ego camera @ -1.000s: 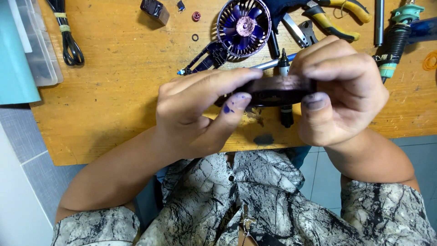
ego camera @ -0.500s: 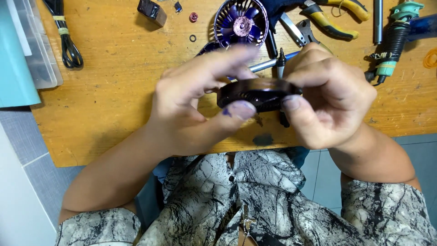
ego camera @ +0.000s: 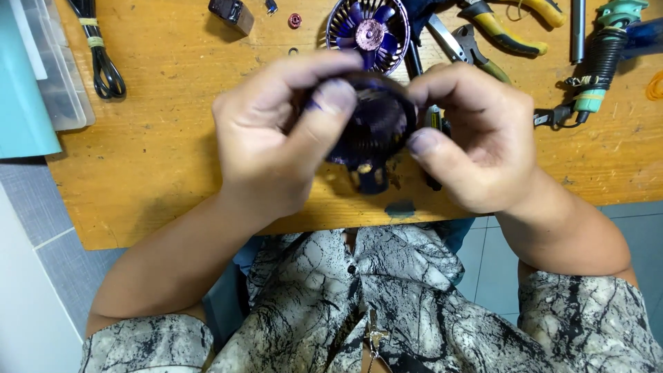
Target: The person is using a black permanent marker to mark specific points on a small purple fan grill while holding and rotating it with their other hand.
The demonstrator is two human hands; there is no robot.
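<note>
Both hands hold a dark purple round fan housing [ego camera: 376, 128] above the near edge of the wooden table [ego camera: 166, 145]. My left hand [ego camera: 280, 135] grips its left side, thumb pressed on the top rim. My right hand [ego camera: 476, 138] pinches the right side with thumb and fingers. The housing faces me, tilted, its ribbed grille showing and a small tab hanging below. Behind the hands a purple fan rotor with blades and a copper hub [ego camera: 369, 31] lies on the table.
Yellow-handled pliers [ego camera: 501, 31] and a coiled green-tipped tool [ego camera: 597, 62] lie at the back right. A bundled black cable [ego camera: 100, 59], a clear plastic box [ego camera: 48, 62], a small black block [ego camera: 231, 14] and a tiny red part [ego camera: 295, 20] sit at the back left.
The housing has been turned from edge-on and flat to facing me, raised slightly. My left thumb has shifted onto its top rim; both hands have kept their grip.
</note>
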